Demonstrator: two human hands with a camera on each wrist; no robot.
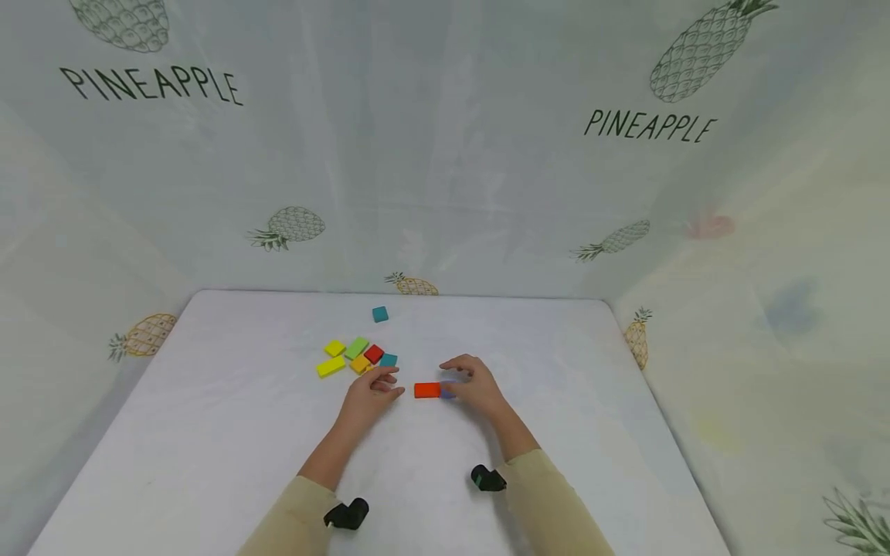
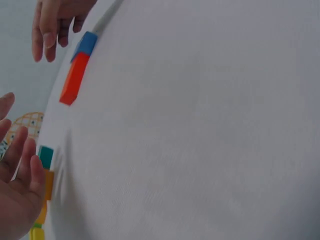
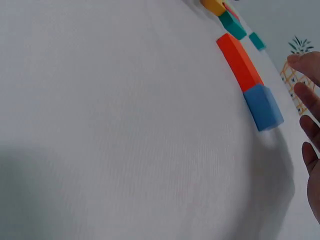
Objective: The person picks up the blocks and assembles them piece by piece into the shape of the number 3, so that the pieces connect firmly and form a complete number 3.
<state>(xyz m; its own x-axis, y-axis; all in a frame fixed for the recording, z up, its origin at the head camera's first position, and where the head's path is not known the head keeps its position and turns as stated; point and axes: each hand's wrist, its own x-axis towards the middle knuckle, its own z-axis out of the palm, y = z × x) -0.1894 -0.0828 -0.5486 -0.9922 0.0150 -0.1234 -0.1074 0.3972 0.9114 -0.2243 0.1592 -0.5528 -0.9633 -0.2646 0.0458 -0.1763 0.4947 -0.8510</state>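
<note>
A long red-orange block (image 1: 426, 390) and a blue block (image 3: 263, 107) lie end to end on the white table. My right hand (image 1: 476, 386) hovers over the blue block with loosely bent fingers and partly covers it in the head view. In the right wrist view those fingers (image 3: 311, 107) are apart from the block. My left hand (image 1: 371, 399) is to the left of the red-orange block, its fingers relaxed and nothing between them. Just beyond its fingertips lie a teal block (image 1: 388, 360) and an orange block (image 1: 360, 364).
Near the left hand are also a red block (image 1: 373, 354), a green block (image 1: 357, 348) and two yellow blocks, one long (image 1: 331, 366) and one short (image 1: 334, 347). Another teal block (image 1: 379, 314) sits farther back. A pineapple-print curtain (image 1: 445, 154) hangs behind the table (image 1: 556, 347).
</note>
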